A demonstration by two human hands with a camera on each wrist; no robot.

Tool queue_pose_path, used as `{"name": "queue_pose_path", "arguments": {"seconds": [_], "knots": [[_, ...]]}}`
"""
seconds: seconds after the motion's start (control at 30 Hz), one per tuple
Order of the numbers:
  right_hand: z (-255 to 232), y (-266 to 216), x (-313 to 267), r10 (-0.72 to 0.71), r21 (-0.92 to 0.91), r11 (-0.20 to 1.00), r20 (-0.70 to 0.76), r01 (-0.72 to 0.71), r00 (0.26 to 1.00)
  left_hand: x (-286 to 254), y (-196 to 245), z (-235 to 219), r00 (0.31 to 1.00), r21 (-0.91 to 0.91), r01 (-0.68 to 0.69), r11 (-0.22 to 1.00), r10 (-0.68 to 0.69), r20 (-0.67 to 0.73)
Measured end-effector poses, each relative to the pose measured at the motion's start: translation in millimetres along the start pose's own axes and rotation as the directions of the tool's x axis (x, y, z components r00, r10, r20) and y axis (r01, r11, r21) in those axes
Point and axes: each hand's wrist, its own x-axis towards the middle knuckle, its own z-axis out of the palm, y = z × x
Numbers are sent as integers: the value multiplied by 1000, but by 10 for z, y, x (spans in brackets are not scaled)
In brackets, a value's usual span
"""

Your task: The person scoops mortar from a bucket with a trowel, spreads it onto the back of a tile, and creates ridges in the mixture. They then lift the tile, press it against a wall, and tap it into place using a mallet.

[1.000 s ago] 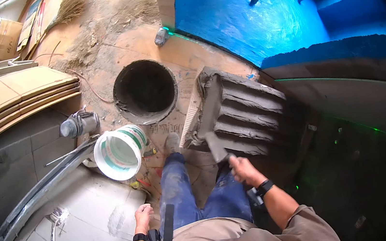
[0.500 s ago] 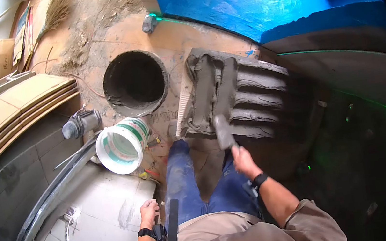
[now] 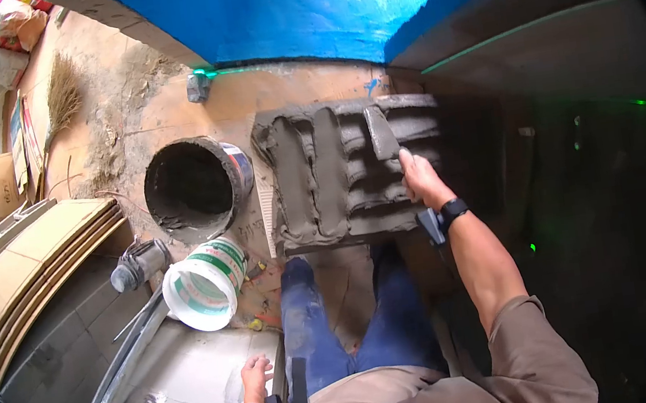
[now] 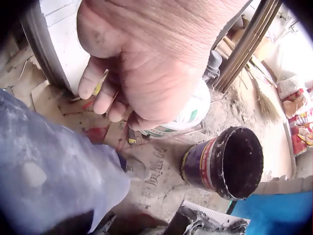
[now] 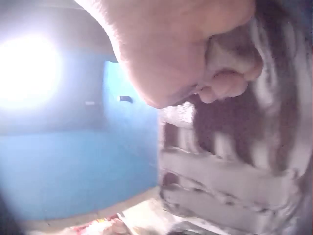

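Observation:
My right hand (image 3: 425, 180) grips the handle of a trowel (image 3: 382, 135), its blade over a slab spread with grey mortar (image 3: 330, 192). Two smoothed bands run front to back on the slab's left part. To the right, thick ridges of mortar lie crosswise, and the blade overlaps them. In the right wrist view the fingers (image 5: 227, 85) curl round the handle, with the ridged mortar (image 5: 220, 186) beyond. The left hand (image 3: 256, 377) hangs loosely curled beside the left thigh and holds nothing; its bent fingers show in the left wrist view.
Left of the slab stands a dark bucket (image 3: 240, 172) with mortar-smeared walls. Nearer is a tilted white and green bucket (image 3: 220, 260). Stacked boards (image 3: 38, 271), a broom (image 3: 63, 97) and a metal channel (image 3: 114, 384) lie left. A blue wall (image 3: 258, 14) rises behind.
A second smoothed band has appeared beside the first. My right hand has carried the trowel away from my body and rightward over the ridges. The view has turned; the left hand stays low, holding nothing.

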Motion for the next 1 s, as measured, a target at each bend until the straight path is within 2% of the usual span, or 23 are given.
{"name": "queue_pose_path", "arguments": {"seconds": [0.03,0.07,0.1,0.13,0.17,0.2,0.27,0.37,0.4,0.47,0.5,0.53,0.57,0.6,0.67,0.73,0.77,0.8,0.83,0.87,0.9,0.93,1.0], "knots": [[50,136,-234,32,-4,999,18,-31,999,-53,34,44,1000,2,-7,1000,7,4],[137,618,-351,1,47,999,53,-4,999,-33,50,74,1000,40,15,999,-15,7],[281,1158,-545,-295,-264,928,-96,262,951,-16,22,105,999,74,36,997,-37,13],[392,1474,-829,-248,-227,950,-128,215,960,-6,0,143,998,108,57,992,-60,21],[390,1666,-1130,-61,-148,987,-25,57,998,20,-3,164,997,113,61,992,-66,40],[387,1850,-1433,128,-108,987,78,-119,989,15,28,221,998,112,50,992,-54,38],[206,1509,-1795,398,-20,916,159,-400,903,-7,163,312,999,116,21,993,-24,27],[-168,1205,-1665,362,167,904,189,-394,913,-3,272,400,998,109,-18,994,12,54],[-291,1140,-1481,246,194,944,130,-268,960,-21,294,427,998,113,-24,993,18,57],[-558,902,-907,141,196,971,-16,-135,990,-49,319,486,999,141,-21,990,14,51],[-715,720,-607,131,288,949,24,-132,991,-45,273,493,999,142,-15,990,10,42],[-823,456,-372,115,285,954,-55,-95,992,-38,249,519,999,142,-9,990,5,32],[-956,352,-113,85,267,961,-32,-74,996,-27,248,566,999,144,-12,990,8,32],[-1043,325,136,130,223,967,-29,-121,991,-21,226,614,999,148,-12,989,7,31],[-1035,547,233,91,118,990,-61,-84,994,-97,168,607,1000,167,2,986,-5,22],[-825,1095,-137,197,61,979,-42,-194,980,-106,166,648,1000,179,-3,984,-2,28],[-672,1725,-366,-3,-328,945,2,4,1000,-95,151,684,999,196,6,981,-13,33],[-521,2352,-590,-203,-662,727,46,182,978,-88,152,759,999,214,14,977,-23,41],[-554,2221,-899,17,-442,897,68,15,998,-125,221,825,998,218,10,976,-21,52],[-590,2057,-1219,247,-172,958,87,-230,965,-142,286,879,998,217,-3,976,-11,64],[-629,1864,-1546,454,47,887,100,-459,886,-131,377,930,997,215,-21,976,5,74],[-679,1979,-1634,345,44,936,72,-348,936,-120,468,980,996,212,-39,977,23,81],[-916,1831,-1668,451,191,854,192,-484,871,-156,634,1045,994,197,-73,978,55,95]]}}
